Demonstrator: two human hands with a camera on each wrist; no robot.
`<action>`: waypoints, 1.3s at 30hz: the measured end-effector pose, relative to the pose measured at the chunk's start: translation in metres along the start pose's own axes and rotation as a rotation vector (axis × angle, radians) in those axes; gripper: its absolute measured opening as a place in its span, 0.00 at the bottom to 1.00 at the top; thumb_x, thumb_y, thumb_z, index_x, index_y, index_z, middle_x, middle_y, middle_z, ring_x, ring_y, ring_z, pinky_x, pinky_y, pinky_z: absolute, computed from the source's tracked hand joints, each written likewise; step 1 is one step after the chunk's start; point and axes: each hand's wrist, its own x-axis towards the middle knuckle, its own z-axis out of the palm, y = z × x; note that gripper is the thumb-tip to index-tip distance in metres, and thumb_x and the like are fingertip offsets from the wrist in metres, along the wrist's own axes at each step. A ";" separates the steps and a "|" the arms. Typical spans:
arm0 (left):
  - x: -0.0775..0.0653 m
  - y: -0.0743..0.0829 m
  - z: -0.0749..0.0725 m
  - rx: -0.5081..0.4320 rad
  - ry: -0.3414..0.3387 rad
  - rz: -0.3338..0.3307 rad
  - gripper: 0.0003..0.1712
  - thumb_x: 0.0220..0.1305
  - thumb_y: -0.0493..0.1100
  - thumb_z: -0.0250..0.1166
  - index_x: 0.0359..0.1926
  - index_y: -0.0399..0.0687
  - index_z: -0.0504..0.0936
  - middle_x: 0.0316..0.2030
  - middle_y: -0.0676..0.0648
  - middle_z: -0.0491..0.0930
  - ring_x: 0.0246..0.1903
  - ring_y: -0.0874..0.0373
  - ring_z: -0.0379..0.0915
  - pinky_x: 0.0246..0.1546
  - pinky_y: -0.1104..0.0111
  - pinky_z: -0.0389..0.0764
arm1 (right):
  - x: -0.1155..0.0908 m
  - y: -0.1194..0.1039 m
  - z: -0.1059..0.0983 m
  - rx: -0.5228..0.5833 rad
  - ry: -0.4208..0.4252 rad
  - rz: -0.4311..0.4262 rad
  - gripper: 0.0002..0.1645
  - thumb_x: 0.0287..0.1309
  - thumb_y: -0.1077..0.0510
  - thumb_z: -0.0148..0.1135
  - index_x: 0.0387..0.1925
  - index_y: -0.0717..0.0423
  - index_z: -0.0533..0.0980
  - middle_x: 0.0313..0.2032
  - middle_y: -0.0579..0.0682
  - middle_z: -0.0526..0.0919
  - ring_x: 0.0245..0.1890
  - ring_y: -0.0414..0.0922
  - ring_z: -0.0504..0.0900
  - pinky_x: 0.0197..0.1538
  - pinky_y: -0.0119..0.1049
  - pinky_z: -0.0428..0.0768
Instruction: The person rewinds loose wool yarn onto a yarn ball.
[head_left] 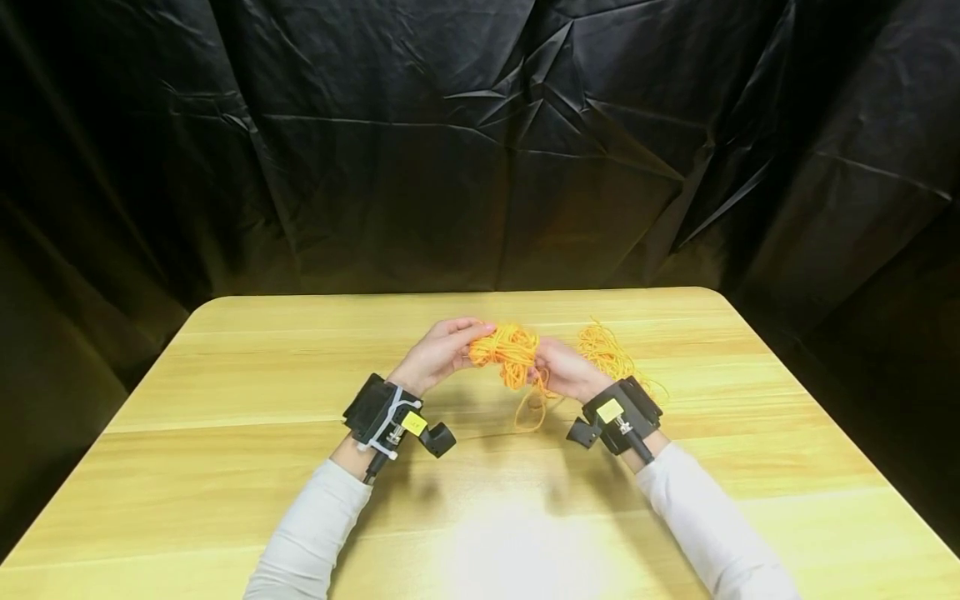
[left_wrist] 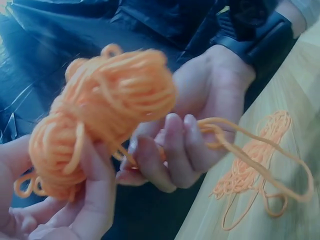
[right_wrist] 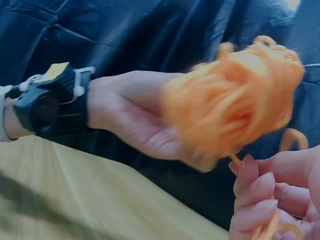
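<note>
My left hand (head_left: 442,350) grips a thick bundle of orange yarn (head_left: 506,350) at its left end, raised over the table. Wound strands cross the middle of the bundle, and small loops stick out of it. Close by on the right, my right hand (head_left: 566,367) pinches a strand that leads from the bundle; its fingers (left_wrist: 175,145) are curled round the yarn. A loose loop of yarn (left_wrist: 270,165) hangs from this hand in the left wrist view. In the right wrist view the bundle (right_wrist: 240,95) hides the left fingertips.
A loose, tangled heap of the same yarn (head_left: 607,350) lies on the wooden table (head_left: 225,433), just beyond my right wrist. Behind the far table edge hangs a black sheet (head_left: 390,208). Both wrists wear black straps with small cameras.
</note>
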 end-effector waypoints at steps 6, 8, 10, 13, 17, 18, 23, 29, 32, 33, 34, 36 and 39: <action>0.000 -0.002 -0.001 0.096 -0.087 -0.029 0.07 0.63 0.37 0.52 0.37 0.37 0.74 0.25 0.50 0.76 0.23 0.62 0.72 0.25 0.75 0.74 | 0.004 -0.015 0.000 -0.018 0.082 -0.015 0.20 0.64 0.65 0.39 0.29 0.54 0.78 0.26 0.47 0.78 0.23 0.35 0.76 0.27 0.22 0.76; 0.000 -0.003 -0.001 0.122 -0.094 -0.028 0.09 0.63 0.38 0.52 0.39 0.35 0.73 0.25 0.50 0.77 0.24 0.61 0.73 0.25 0.75 0.74 | 0.005 -0.021 0.002 -0.060 0.117 -0.016 0.17 0.63 0.64 0.43 0.30 0.53 0.79 0.26 0.46 0.78 0.22 0.34 0.74 0.25 0.22 0.74; -0.001 -0.003 -0.001 0.143 -0.091 -0.030 0.10 0.63 0.38 0.53 0.40 0.34 0.73 0.26 0.50 0.77 0.25 0.61 0.73 0.26 0.74 0.74 | 0.004 -0.026 0.004 -0.136 0.156 -0.040 0.13 0.62 0.63 0.47 0.30 0.54 0.79 0.24 0.45 0.76 0.20 0.34 0.70 0.25 0.22 0.71; -0.001 -0.003 -0.002 0.168 -0.081 -0.043 0.10 0.62 0.38 0.55 0.40 0.34 0.73 0.27 0.49 0.77 0.26 0.60 0.74 0.28 0.72 0.75 | 0.001 -0.033 0.008 -0.271 0.209 -0.102 0.08 0.59 0.60 0.52 0.33 0.59 0.77 0.24 0.45 0.74 0.19 0.36 0.67 0.24 0.25 0.66; -0.002 -0.003 -0.002 0.205 -0.083 -0.064 0.10 0.61 0.38 0.55 0.40 0.35 0.72 0.28 0.49 0.77 0.29 0.59 0.74 0.32 0.70 0.76 | -0.003 -0.042 0.014 -0.421 0.250 -0.186 0.11 0.57 0.58 0.56 0.36 0.62 0.76 0.25 0.47 0.74 0.18 0.39 0.66 0.23 0.27 0.63; -0.002 -0.004 -0.002 0.213 -0.084 -0.066 0.10 0.61 0.38 0.55 0.40 0.34 0.72 0.29 0.49 0.77 0.29 0.59 0.74 0.32 0.70 0.76 | -0.004 -0.045 0.016 -0.444 0.255 -0.204 0.10 0.57 0.58 0.56 0.35 0.62 0.77 0.25 0.47 0.73 0.18 0.39 0.66 0.22 0.27 0.63; -0.003 -0.005 -0.003 0.207 -0.009 -0.080 0.10 0.60 0.36 0.56 0.40 0.32 0.71 0.27 0.50 0.77 0.27 0.61 0.74 0.30 0.72 0.77 | -0.016 -0.062 0.018 -0.396 0.243 -0.302 0.08 0.57 0.61 0.56 0.36 0.60 0.78 0.25 0.48 0.75 0.18 0.40 0.67 0.21 0.25 0.65; -0.002 -0.007 -0.005 0.141 0.198 -0.091 0.09 0.59 0.37 0.58 0.37 0.34 0.71 0.28 0.49 0.75 0.24 0.64 0.73 0.26 0.74 0.77 | -0.039 -0.075 0.015 -0.441 0.122 -0.333 0.05 0.56 0.60 0.57 0.32 0.56 0.78 0.21 0.48 0.73 0.20 0.43 0.67 0.24 0.29 0.66; -0.002 -0.006 -0.008 0.111 0.300 -0.051 0.09 0.59 0.37 0.58 0.37 0.34 0.71 0.28 0.49 0.75 0.24 0.65 0.73 0.26 0.76 0.77 | -0.050 -0.073 0.008 -0.554 0.063 -0.291 0.06 0.57 0.58 0.57 0.31 0.57 0.77 0.21 0.51 0.71 0.21 0.46 0.66 0.24 0.32 0.67; -0.002 -0.005 -0.009 0.102 0.336 -0.035 0.09 0.59 0.37 0.58 0.37 0.34 0.71 0.28 0.49 0.75 0.24 0.65 0.73 0.25 0.76 0.77 | -0.054 -0.071 0.004 -0.597 0.058 -0.273 0.07 0.57 0.57 0.57 0.30 0.57 0.76 0.21 0.52 0.72 0.21 0.47 0.67 0.25 0.33 0.68; -0.002 -0.004 -0.010 0.088 0.366 -0.018 0.10 0.59 0.37 0.58 0.38 0.33 0.70 0.27 0.49 0.75 0.23 0.66 0.73 0.25 0.77 0.77 | -0.057 -0.070 -0.001 -0.632 0.056 -0.256 0.07 0.57 0.57 0.57 0.30 0.58 0.76 0.22 0.52 0.72 0.22 0.47 0.68 0.26 0.34 0.69; -0.003 -0.002 -0.013 0.058 0.423 0.010 0.09 0.59 0.37 0.58 0.37 0.35 0.70 0.27 0.50 0.75 0.22 0.66 0.73 0.23 0.78 0.76 | -0.063 -0.067 -0.012 -0.699 0.065 -0.220 0.09 0.57 0.56 0.57 0.29 0.59 0.76 0.22 0.54 0.72 0.23 0.50 0.69 0.30 0.35 0.72; -0.004 0.000 -0.015 0.027 0.457 0.039 0.09 0.59 0.38 0.58 0.38 0.36 0.70 0.27 0.51 0.75 0.22 0.67 0.73 0.23 0.78 0.75 | -0.070 -0.063 -0.026 -0.827 0.065 -0.135 0.11 0.57 0.55 0.56 0.31 0.59 0.78 0.24 0.54 0.76 0.28 0.52 0.74 0.39 0.40 0.74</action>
